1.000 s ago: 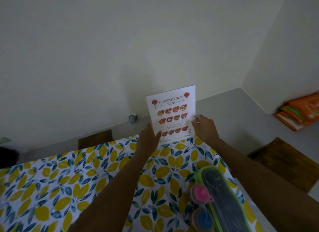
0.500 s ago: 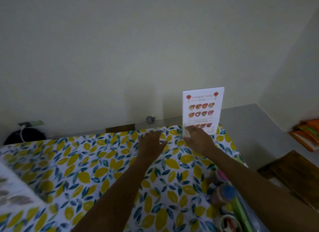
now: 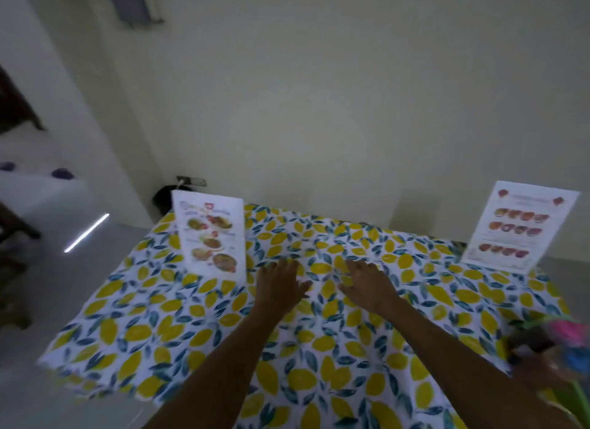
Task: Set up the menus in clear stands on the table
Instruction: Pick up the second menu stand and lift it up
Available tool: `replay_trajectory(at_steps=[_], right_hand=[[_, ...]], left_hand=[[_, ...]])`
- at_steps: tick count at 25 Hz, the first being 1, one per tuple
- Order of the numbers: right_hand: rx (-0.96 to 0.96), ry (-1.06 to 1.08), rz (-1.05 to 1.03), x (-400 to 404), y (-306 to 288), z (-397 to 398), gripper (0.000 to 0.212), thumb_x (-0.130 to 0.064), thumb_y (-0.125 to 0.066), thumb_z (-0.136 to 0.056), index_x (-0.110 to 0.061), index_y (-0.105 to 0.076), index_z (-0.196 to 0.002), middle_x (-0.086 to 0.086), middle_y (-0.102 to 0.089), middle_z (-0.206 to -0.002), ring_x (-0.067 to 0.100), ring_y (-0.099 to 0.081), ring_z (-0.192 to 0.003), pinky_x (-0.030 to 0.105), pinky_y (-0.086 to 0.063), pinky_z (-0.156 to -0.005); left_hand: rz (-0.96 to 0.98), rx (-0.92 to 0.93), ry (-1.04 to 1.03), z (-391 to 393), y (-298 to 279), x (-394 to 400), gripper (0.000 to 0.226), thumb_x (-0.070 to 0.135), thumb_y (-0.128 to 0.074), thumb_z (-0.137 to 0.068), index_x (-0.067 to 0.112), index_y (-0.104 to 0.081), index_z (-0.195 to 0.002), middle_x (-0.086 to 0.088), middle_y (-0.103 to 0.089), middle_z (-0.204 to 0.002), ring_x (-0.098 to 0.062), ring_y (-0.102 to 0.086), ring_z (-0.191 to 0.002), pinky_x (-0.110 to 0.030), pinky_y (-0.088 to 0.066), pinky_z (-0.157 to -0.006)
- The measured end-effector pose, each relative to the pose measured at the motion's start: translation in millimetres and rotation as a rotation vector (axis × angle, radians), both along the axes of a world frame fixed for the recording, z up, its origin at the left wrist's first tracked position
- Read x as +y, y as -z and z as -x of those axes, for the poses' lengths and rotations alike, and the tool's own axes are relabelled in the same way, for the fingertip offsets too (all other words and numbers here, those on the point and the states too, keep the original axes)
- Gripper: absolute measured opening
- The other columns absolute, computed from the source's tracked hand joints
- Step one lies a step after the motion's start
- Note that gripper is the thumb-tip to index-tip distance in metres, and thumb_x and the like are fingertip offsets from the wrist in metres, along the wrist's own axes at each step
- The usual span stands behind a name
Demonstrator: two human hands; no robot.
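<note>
Both grips empty, fingers spread: my left hand [image 3: 278,285] and right hand [image 3: 370,286] hovered mid-counter [image 3: 153,336]. One menu [image 3: 211,235] stood at the far-left corner, another menu [image 3: 518,226] far-right.

I see the surface [image 3: 319,348] covered in a white cloth printed with yellow lemons and dark blue-green leaves. The left menu [image 3: 210,237] is white with food pictures in orange, red and green. The right menu [image 3: 518,227] is white with rows of red-orange dishes and red lanterns at its top corners. Blurred pink and blue lids [image 3: 571,342] show at the right edge. The wall [image 3: 319,109] is pale cream.
</note>
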State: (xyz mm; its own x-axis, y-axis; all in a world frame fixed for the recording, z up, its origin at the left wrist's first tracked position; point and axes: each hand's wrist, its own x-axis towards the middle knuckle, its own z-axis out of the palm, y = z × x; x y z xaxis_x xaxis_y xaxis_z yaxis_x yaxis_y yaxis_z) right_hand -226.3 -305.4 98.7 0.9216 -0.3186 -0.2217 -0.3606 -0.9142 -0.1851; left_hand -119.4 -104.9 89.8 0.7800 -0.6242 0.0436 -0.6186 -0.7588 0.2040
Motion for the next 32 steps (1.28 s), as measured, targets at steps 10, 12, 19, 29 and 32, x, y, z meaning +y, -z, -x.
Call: replay_trajectory(at_steps=[10, 12, 19, 29, 32], right_hand=[[0.029, -0.21, -0.041, 182.6, 7.7, -109.2, 0.067, -0.051, -0.043, -0.095, -0.013, -0.026, -0.147, 0.014, -0.033, -0.153, 0.035, -0.034, -0.137, 0.048, -0.037, -0.109], [0.019, -0.212, -0.04, 192.3, 13.8, -127.0, 0.066, -0.049, -0.044, -0.095, -0.012, -0.028, -0.146, 0.014, -0.035, -0.152, 0.034, -0.036, -0.136, 0.047, -0.039, -0.107], [-0.053, 0.102, -0.249, 200.5, 58.9, -205.9, 0.066, -0.038, -0.044, -0.097, -0.005, -0.02, -0.149, 0.019, -0.038, -0.149, 0.037, -0.037, -0.136, 0.048, -0.04, -0.108], [-0.438, 0.416, -0.389, 204.0, 85.6, -247.1, 0.022, -0.022, -0.046, -0.099, -0.016, -0.04, -0.078, -0.006, -0.038, -0.057, 0.008, -0.037, -0.048, 0.025, -0.025, -0.044], [-0.477, 0.406, -0.416, 199.1, 79.4, -265.5, 0.023, -0.025, -0.049, -0.098, -0.014, -0.044, -0.078, -0.001, -0.042, -0.056, 0.013, -0.04, -0.047, 0.028, -0.025, -0.044]], left_hand=[[-0.116, 0.056, -0.287, -74.7, -4.9, 203.3, 0.061, 0.065, -0.043, -0.091, 0.021, -0.05, -0.133, -0.008, -0.057, -0.133, -0.03, -0.055, -0.122, -0.048, -0.041, -0.103], [-0.117, 0.078, -0.3, -88.8, -3.1, 217.1, 0.061, 0.064, -0.043, -0.092, 0.02, -0.05, -0.134, -0.008, -0.057, -0.134, -0.03, -0.054, -0.124, -0.048, -0.04, -0.103], [-0.037, 0.193, -0.311, -187.0, 26.2, 224.3, 0.067, 0.06, -0.047, -0.093, 0.016, -0.04, -0.143, -0.009, -0.054, -0.141, -0.03, -0.055, -0.126, -0.049, -0.043, -0.103], [0.301, 0.389, -0.311, -298.2, 68.6, 199.1, 0.037, 0.038, -0.059, -0.094, 0.008, -0.052, -0.116, -0.012, -0.066, -0.11, -0.034, -0.063, -0.102, -0.042, -0.051, -0.079], [0.27, 0.318, -0.233, -332.0, 63.9, 206.0, 0.028, 0.04, -0.061, -0.093, 0.017, -0.047, -0.086, 0.001, -0.057, -0.077, -0.025, -0.058, -0.073, -0.035, -0.04, -0.058]])
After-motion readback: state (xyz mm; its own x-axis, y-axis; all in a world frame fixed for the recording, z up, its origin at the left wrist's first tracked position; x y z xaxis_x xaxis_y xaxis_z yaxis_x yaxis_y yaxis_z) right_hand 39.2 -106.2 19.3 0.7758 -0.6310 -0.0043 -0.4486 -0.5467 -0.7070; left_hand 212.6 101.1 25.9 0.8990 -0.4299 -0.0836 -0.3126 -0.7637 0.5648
